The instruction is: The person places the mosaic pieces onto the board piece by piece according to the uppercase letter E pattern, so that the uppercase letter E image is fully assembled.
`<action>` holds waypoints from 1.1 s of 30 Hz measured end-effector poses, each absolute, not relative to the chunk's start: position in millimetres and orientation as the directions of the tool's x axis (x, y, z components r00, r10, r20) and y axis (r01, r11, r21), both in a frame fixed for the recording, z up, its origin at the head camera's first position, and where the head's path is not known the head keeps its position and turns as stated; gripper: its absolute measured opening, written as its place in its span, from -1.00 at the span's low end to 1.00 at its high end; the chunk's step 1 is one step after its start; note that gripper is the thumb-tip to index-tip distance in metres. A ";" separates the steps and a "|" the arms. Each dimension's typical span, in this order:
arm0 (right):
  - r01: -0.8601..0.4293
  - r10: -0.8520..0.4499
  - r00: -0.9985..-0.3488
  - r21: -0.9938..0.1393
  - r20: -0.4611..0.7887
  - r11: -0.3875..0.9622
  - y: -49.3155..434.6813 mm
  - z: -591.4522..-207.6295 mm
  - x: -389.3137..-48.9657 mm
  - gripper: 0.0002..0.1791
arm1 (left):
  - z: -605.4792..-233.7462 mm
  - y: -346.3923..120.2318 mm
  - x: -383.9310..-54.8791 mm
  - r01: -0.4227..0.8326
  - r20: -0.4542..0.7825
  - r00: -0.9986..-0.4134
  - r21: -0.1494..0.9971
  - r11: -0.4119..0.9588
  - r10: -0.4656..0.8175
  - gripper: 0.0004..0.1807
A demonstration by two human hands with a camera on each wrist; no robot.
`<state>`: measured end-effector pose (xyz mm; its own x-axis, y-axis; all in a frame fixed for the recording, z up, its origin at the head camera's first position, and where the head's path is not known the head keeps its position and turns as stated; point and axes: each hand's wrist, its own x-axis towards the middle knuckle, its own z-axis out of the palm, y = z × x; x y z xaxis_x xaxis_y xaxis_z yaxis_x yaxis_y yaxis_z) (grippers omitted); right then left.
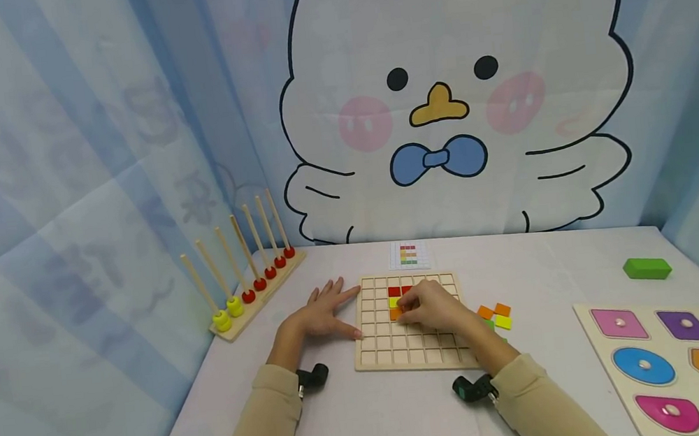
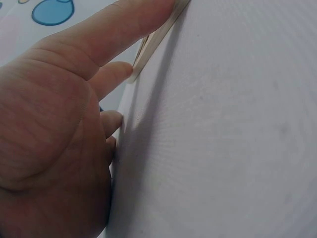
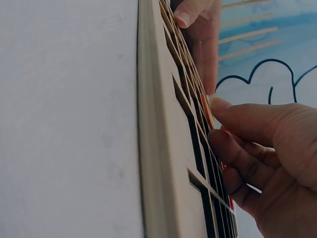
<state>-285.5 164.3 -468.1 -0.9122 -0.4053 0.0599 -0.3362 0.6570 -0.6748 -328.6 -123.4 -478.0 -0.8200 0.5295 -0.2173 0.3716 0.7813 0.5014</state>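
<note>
On the white table lies a wooden grid board (image 1: 378, 357). Red tiles (image 1: 394, 291), a yellow tile (image 1: 393, 302) and an orange tile (image 1: 394, 315) sit in its cells. My right hand (image 1: 435, 306) is over the board, thumb and index finger bent around an orange tile at the grid; the fingers partly hide it. In the right wrist view an orange edge (image 3: 205, 110) shows by the thumb tip. My left hand (image 1: 323, 312) rests with spread, straight fingers at the board's left edge, its thumb and index finger touching the frame.
Loose orange and green tiles and a yellow tile (image 1: 503, 322) lie right of the board. A pattern card (image 1: 419, 256) is behind it. Left stands a peg rack (image 1: 257, 304) with beads. At right are a green block (image 1: 647, 268) and a shape puzzle (image 1: 610, 361).
</note>
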 end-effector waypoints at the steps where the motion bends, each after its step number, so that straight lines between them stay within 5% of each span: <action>1: -0.332 -0.405 -0.913 -0.680 0.057 0.654 164.9 -467.8 -285.2 -0.66 | -478.4 -123.4 -328.7 0.371 -0.215 -0.821 0.503 0.781 0.529 0.15; 18: -0.370 -0.342 -0.921 -0.695 0.187 0.617 211.9 -442.0 -280.2 -0.61 | -482.0 -123.0 -328.5 0.359 -0.209 -0.828 0.514 0.779 0.520 0.15; 33: -0.280 -0.275 -0.954 -0.696 0.123 0.662 257.9 -429.3 -279.7 -0.54 | -480.1 -123.2 -327.2 0.367 -0.199 -0.830 0.508 0.780 0.520 0.13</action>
<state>-279.7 257.9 -429.3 -0.9537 -0.2746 0.1225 -0.2798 0.6616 -0.6957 -327.2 -123.2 -480.1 -0.8304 0.5204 -0.1992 0.3667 0.7795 0.5078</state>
